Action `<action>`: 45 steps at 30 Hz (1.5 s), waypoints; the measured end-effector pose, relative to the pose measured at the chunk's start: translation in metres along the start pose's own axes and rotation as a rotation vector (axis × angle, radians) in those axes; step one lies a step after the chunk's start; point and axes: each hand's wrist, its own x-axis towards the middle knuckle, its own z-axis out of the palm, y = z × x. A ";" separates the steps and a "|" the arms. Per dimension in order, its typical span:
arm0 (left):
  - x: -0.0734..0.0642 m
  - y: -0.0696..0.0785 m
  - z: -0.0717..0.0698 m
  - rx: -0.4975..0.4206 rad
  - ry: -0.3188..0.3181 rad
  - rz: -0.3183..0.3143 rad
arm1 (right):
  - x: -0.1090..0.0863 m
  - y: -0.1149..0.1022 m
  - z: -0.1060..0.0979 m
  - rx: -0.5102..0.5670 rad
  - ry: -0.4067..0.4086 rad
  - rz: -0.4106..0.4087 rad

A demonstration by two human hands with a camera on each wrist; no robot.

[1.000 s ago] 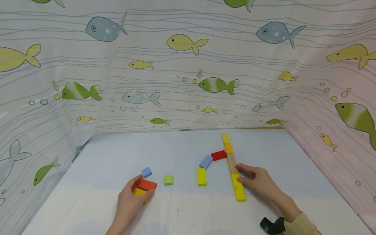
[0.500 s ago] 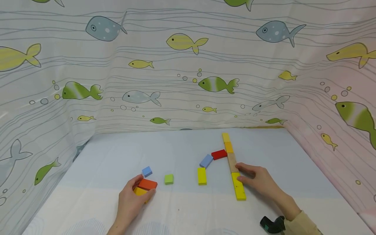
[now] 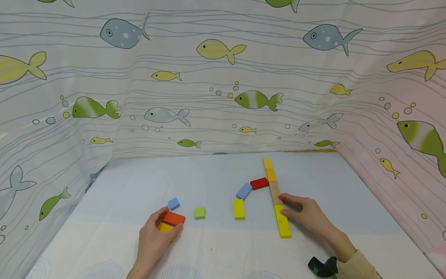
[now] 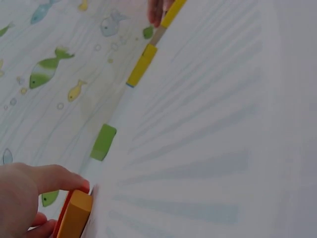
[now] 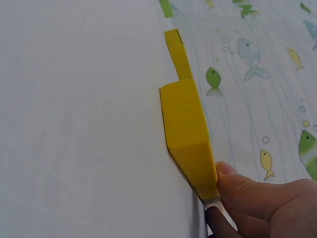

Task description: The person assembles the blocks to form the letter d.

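In the head view my left hand [image 3: 153,236] curls round an orange-red block [image 3: 174,218], index finger at its far left end and thumb at its near right corner. A yellow-orange block [image 3: 165,228] lies against it inside the same grasp, partly hidden. My right hand [image 3: 310,213] rests beside a straight row of blocks. Its thumb touches the yellow block [image 3: 282,221] at the near end, and its index finger touches the plain wooden block [image 3: 275,193]. Two more yellow blocks [image 3: 269,169] continue the row away from me.
A red block [image 3: 259,183], a blue block [image 3: 244,191] and a yellow block [image 3: 239,209] curve off the row's left side. Between the hands sits a green block [image 3: 199,213]; a small blue block [image 3: 174,204] lies beyond my left fingers. A black object [image 3: 322,267] is by the right sleeve.
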 end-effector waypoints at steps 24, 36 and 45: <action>-0.007 0.018 0.006 -0.060 0.035 0.130 | 0.000 0.001 -0.001 -0.009 0.009 -0.012; -0.011 0.031 0.022 -0.130 -0.047 0.202 | 0.000 0.000 0.001 -0.008 0.005 0.004; -0.014 0.038 0.032 -0.154 -0.160 0.213 | 0.000 -0.001 0.001 -0.010 0.006 -0.005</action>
